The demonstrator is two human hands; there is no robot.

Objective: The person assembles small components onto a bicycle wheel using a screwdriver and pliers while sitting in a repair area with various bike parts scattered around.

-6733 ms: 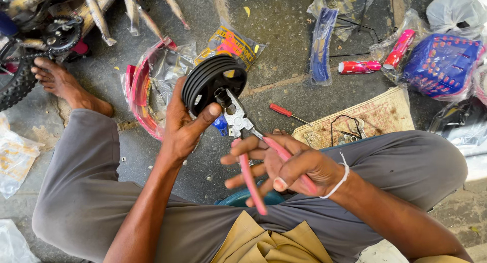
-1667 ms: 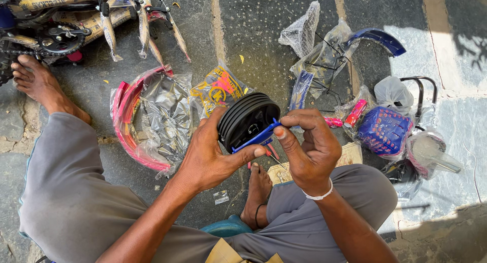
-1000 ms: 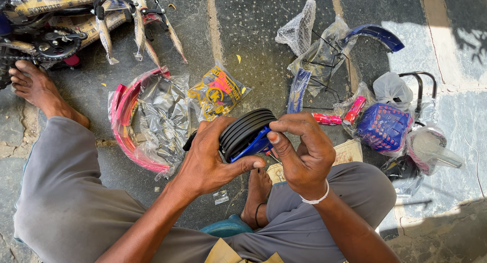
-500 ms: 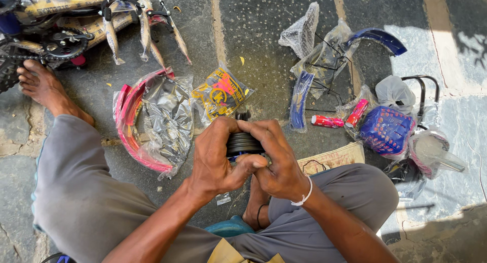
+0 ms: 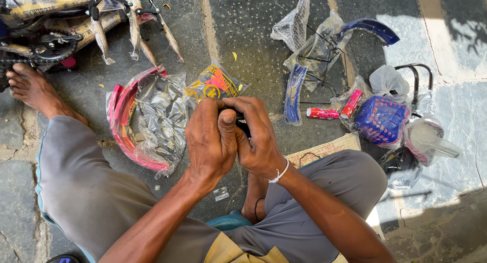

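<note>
Two hands press together over a small black wheel (image 5: 241,125), which is almost hidden between them above the lap. The left hand (image 5: 210,138) and right hand (image 5: 258,136) both grip it tight. Farther off lie pink mudguards (image 5: 124,126) in plastic and a blue basket (image 5: 381,119).

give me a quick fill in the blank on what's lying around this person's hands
Both hands, left hand and right hand, are clasped around a small ____ object. The curved mudguard lying beyond the hands is ____. The plastic-wrapped mudguards beside the left knee are ____. A bare ____ rests near the bicycle frame.

Missing words: black; blue; pink; foot
</note>
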